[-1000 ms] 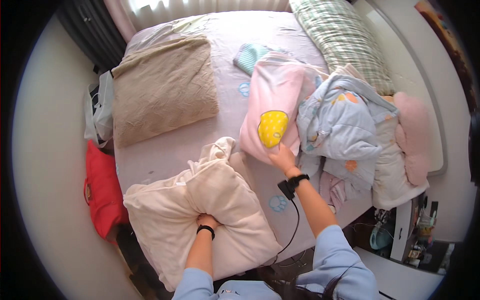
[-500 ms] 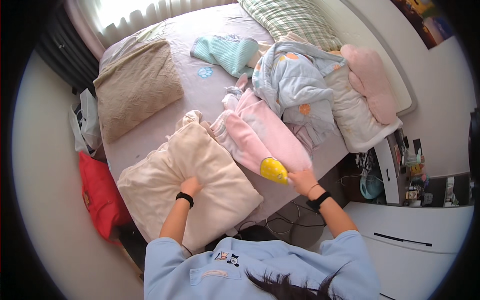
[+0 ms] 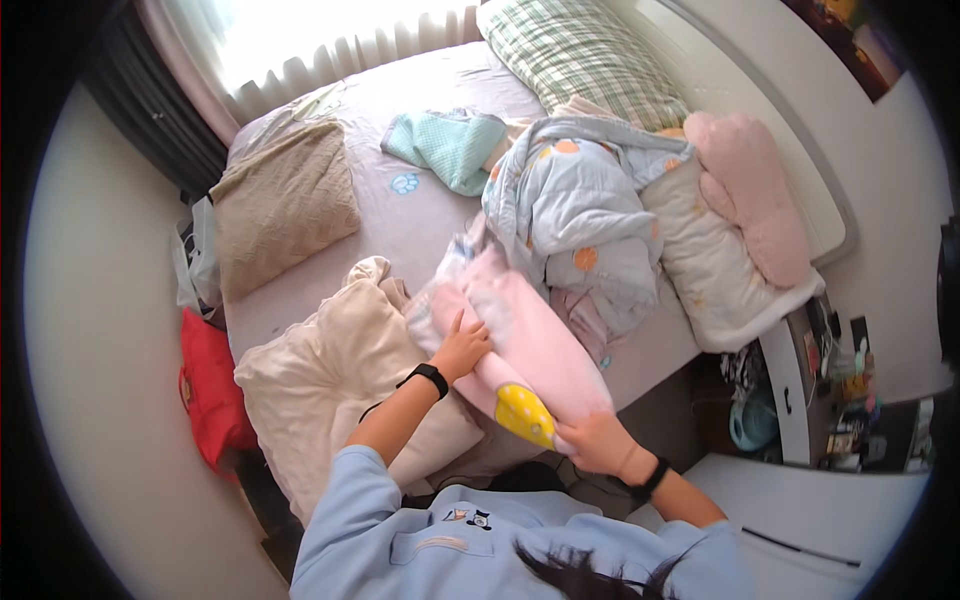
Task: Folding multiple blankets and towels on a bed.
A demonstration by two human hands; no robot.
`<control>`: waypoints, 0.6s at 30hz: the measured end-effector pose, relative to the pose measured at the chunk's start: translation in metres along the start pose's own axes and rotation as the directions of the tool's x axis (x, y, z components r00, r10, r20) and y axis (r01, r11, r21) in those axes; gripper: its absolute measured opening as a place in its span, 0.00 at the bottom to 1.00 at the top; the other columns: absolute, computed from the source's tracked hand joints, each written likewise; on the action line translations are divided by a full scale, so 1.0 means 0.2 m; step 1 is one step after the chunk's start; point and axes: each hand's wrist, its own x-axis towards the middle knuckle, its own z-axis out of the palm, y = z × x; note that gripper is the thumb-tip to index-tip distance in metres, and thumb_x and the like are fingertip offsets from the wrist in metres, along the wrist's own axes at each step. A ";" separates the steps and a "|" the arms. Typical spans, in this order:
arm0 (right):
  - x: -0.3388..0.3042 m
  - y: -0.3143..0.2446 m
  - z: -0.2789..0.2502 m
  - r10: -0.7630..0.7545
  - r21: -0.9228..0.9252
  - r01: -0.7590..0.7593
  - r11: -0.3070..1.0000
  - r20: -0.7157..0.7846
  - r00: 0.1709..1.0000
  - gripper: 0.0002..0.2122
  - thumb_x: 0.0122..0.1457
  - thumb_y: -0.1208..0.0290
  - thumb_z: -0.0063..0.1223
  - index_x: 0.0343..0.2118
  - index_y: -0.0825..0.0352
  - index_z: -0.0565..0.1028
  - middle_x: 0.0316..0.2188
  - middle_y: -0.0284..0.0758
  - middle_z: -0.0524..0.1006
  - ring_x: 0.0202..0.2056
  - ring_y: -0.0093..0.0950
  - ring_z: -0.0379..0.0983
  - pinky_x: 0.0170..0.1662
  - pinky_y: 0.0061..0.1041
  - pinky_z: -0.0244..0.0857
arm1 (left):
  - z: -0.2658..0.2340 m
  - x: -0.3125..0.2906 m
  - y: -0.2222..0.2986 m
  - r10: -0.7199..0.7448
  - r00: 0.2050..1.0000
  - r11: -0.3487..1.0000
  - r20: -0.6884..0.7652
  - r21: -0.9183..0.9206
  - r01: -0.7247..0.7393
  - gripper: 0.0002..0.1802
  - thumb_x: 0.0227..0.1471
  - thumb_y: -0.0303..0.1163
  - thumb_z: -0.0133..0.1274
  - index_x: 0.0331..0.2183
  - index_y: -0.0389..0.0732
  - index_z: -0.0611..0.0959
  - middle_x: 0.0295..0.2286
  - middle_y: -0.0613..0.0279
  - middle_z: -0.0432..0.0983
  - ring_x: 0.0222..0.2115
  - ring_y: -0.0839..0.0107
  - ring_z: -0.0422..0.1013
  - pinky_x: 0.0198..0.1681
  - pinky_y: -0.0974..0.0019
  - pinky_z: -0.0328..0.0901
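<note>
A pink fleece garment (image 3: 525, 325) lies slantwise across the near part of the bed, showing a yellow dotted patch (image 3: 524, 414) near its lower end. My right hand (image 3: 596, 443) is closed round that end, beside the patch. On the garment's left side rests my left hand (image 3: 462, 350), its fingers apart against the fabric. Left of it, and partly behind my left forearm, a cream folded blanket (image 3: 330, 370) sits in a soft heap. The garment's far end bunches up against a light blue quilt (image 3: 580, 200) with orange prints.
A brown folded blanket (image 3: 290, 205) lies at the far left of the bed, and a mint cloth (image 3: 450, 145) farther back. A checked pillow (image 3: 585, 60) and a pink plush cushion (image 3: 745, 190) line the headboard. A red bag (image 3: 212, 395) stands left; a white cabinet (image 3: 800, 520) stands right.
My left hand has left the cream blanket and moved right onto the pink garment. My right hand has drawn the garment's lower end nearer to me, still holding it.
</note>
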 end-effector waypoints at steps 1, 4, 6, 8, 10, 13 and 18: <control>-0.09 0.07 -0.05 0.051 0.029 -0.053 0.998 0.073 0.996 0.14 0.40 0.71 0.50 0.34 0.65 0.71 0.25 0.39 0.72 0.26 0.39 0.70 0.32 0.37 0.63 | -0.02 0.03 0.01 0.003 0.980 1.000 0.198 -0.021 0.001 0.12 0.39 0.28 0.49 0.32 0.48 0.76 0.44 0.67 0.66 0.52 0.70 0.57 0.56 0.42 0.39; -0.29 0.25 -0.08 0.192 0.136 -0.201 0.970 0.076 0.978 0.15 0.40 0.69 0.51 0.35 0.63 0.72 0.26 0.40 0.73 0.28 0.39 0.71 0.33 0.36 0.64 | 0.14 -0.06 -0.05 -0.069 0.997 0.998 -0.034 0.010 0.069 0.07 0.36 0.29 0.51 0.26 0.48 0.75 0.34 0.69 0.69 0.48 0.73 0.60 0.56 0.41 0.40; -0.37 0.41 0.01 0.219 0.065 -0.228 0.972 0.119 0.968 0.15 0.40 0.67 0.51 0.35 0.63 0.72 0.27 0.40 0.73 0.29 0.39 0.71 0.34 0.36 0.64 | 0.14 -0.11 -0.03 -0.122 0.983 0.993 -0.136 -0.023 0.120 0.09 0.32 0.31 0.53 0.24 0.47 0.74 0.25 0.67 0.69 0.40 0.72 0.66 0.52 0.44 0.49; -0.40 0.61 0.12 0.255 -0.045 -0.252 0.967 0.217 0.942 0.15 0.41 0.64 0.51 0.34 0.61 0.73 0.29 0.40 0.75 0.32 0.39 0.72 0.36 0.35 0.65 | -0.05 -0.08 0.08 -0.142 0.977 0.989 -0.157 -0.074 0.131 0.07 0.33 0.30 0.52 0.23 0.46 0.73 0.23 0.67 0.69 0.35 0.71 0.67 0.48 0.52 0.53; -0.42 0.79 0.18 0.262 -0.028 -0.271 0.962 0.361 0.895 0.15 0.41 0.62 0.51 0.33 0.61 0.74 0.30 0.40 0.75 0.33 0.38 0.72 0.37 0.34 0.65 | -0.34 -0.07 0.19 -0.082 0.924 0.995 -0.373 -0.082 0.056 0.08 0.29 0.29 0.51 0.21 0.45 0.71 0.17 0.67 0.67 0.22 0.68 0.67 0.35 0.65 0.59; -0.39 0.87 0.06 0.259 0.010 -0.295 0.956 0.448 0.856 0.16 0.40 0.56 0.51 0.29 0.61 0.76 0.31 0.41 0.76 0.34 0.39 0.72 0.37 0.32 0.66 | -0.80 -0.13 0.28 -0.080 0.916 0.981 -0.394 0.134 0.144 0.09 0.27 0.29 0.50 0.20 0.44 0.71 0.16 0.65 0.65 0.19 0.67 0.66 0.30 0.64 0.60; -0.19 0.79 -0.50 0.197 0.515 -0.128 0.848 -0.081 0.977 0.13 0.36 0.67 0.59 0.28 0.66 0.75 0.25 0.42 0.75 0.28 0.34 0.73 0.32 0.29 0.65 | -1.66 -0.27 0.29 0.133 0.718 0.901 -0.683 0.385 0.199 0.15 0.31 0.37 0.56 0.25 0.40 0.74 0.20 0.57 0.67 0.21 0.59 0.65 0.24 0.58 0.60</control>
